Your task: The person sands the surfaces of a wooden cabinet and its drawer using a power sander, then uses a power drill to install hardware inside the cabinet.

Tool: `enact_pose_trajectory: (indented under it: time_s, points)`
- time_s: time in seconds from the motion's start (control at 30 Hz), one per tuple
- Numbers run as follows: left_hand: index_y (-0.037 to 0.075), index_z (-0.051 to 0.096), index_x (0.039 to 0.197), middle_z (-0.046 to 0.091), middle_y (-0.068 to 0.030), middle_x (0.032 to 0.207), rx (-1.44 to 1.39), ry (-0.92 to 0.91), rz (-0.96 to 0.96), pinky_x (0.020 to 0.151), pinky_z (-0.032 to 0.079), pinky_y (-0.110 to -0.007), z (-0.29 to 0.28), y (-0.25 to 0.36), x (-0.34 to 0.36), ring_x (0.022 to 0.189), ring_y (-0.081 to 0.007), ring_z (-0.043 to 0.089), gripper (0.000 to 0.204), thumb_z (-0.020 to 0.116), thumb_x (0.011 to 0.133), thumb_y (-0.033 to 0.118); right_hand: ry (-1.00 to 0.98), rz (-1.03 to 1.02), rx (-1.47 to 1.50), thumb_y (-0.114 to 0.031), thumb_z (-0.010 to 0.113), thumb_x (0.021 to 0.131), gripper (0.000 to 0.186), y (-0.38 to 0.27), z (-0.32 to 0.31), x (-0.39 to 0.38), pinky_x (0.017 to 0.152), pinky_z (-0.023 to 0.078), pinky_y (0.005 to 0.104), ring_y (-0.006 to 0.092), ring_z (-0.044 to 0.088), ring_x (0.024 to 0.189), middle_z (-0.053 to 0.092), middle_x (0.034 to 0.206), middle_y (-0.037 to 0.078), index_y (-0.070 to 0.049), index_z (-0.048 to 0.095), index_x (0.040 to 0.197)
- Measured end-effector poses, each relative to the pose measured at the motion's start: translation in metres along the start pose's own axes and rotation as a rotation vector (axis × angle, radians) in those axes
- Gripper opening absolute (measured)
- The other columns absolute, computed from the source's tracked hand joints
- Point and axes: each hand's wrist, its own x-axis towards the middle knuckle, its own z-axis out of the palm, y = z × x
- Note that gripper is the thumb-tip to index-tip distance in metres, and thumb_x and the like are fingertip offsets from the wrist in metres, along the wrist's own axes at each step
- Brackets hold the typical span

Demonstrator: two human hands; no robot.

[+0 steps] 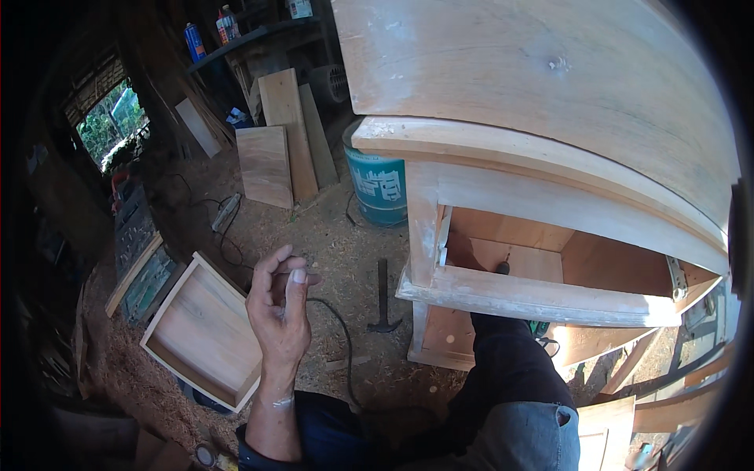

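Note:
My left hand (281, 310) is raised above the floor, with its fingers loosely bent and apart and nothing visible in it. Below and to its left lies a shallow wooden drawer (208, 326). My right arm, in a dark sleeve (506, 349), reaches in beneath the front rail of an unfinished wooden cabinet (542, 297). A drill (503, 268) shows its chuck and bit inside the upper drawer opening, and a bit of green casing appears below the rail. My right hand is mostly hidden behind the rail and in shadow, at the drill.
A hammer (382, 302) lies on the shaving-strewn floor, near a dark cable (345, 345). Behind stand a teal drum (378, 184) and leaning boards (287, 133). Bottles (228, 27) sit on a shelf. Beside the cabinet's right end are wooden pieces (609, 428).

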Motion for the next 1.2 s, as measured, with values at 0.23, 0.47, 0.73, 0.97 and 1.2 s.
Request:
enact_pose_trajectory:
  time_s: [0.23,0.47,0.73,0.97,1.2]
  points:
    - [-0.001,0.067,0.1,0.07,-0.0167,0.083,0.802,-0.944,-0.226,0.067,0.051,-0.034,0.002,0.038,-0.013,0.07,-0.0241,0.068,0.03,0.07,0.09,0.028,-0.05,-0.047,-0.068,-0.024,0.048,0.096,0.037,0.005,-0.034,-0.029,0.1,0.045,0.0519,0.0394,0.059,0.116,0.063,0.123,0.021,-0.006,0.063,0.124]
    - [0.002,0.067,0.106,0.071,-0.016,0.089,0.626,-1.123,-0.168,0.073,0.053,-0.038,0.019,0.061,-0.033,0.08,-0.0276,0.071,0.037,0.079,0.081,0.026,-0.023,-0.081,-0.013,-0.023,0.049,0.096,0.035,0.016,-0.052,-0.054,0.097,0.045,0.0501,0.0375,0.059,0.113,0.063,0.12,0.02,-0.006,0.062,0.123]
    - [0.001,0.067,0.113,0.072,-0.0166,0.092,0.902,-1.048,-0.227,0.078,0.052,-0.041,-0.004,0.023,-0.032,0.088,-0.0322,0.07,0.044,0.074,0.085,0.035,-0.055,-0.069,-0.011,-0.022,0.051,0.095,0.034,0.003,-0.028,-0.052,0.093,0.046,0.048,0.0353,0.059,0.109,0.063,0.118,0.019,-0.006,0.062,0.122]
    - [0.0,0.066,0.113,0.072,-0.0175,0.092,0.717,-1.38,-0.333,0.081,0.052,-0.041,0.033,0.005,-0.047,0.089,-0.0348,0.069,0.044,0.069,0.089,0.037,-0.068,-0.116,-0.017,-0.02,0.052,0.094,0.032,0.004,-0.043,-0.049,0.09,0.046,0.0462,0.0334,0.059,0.105,0.063,0.115,0.018,-0.006,0.062,0.121]
    - [-0.002,0.065,0.108,0.069,-0.0187,0.094,0.441,-1.341,-0.151,0.079,0.053,-0.041,0.113,-0.04,-0.098,0.087,-0.0314,0.069,0.036,0.06,0.095,0.032,-0.087,-0.144,0.037,-0.019,0.054,0.093,0.031,0.013,-0.078,-0.087,0.087,0.046,0.0444,0.0315,0.059,0.101,0.063,0.113,0.017,-0.005,0.061,0.12]
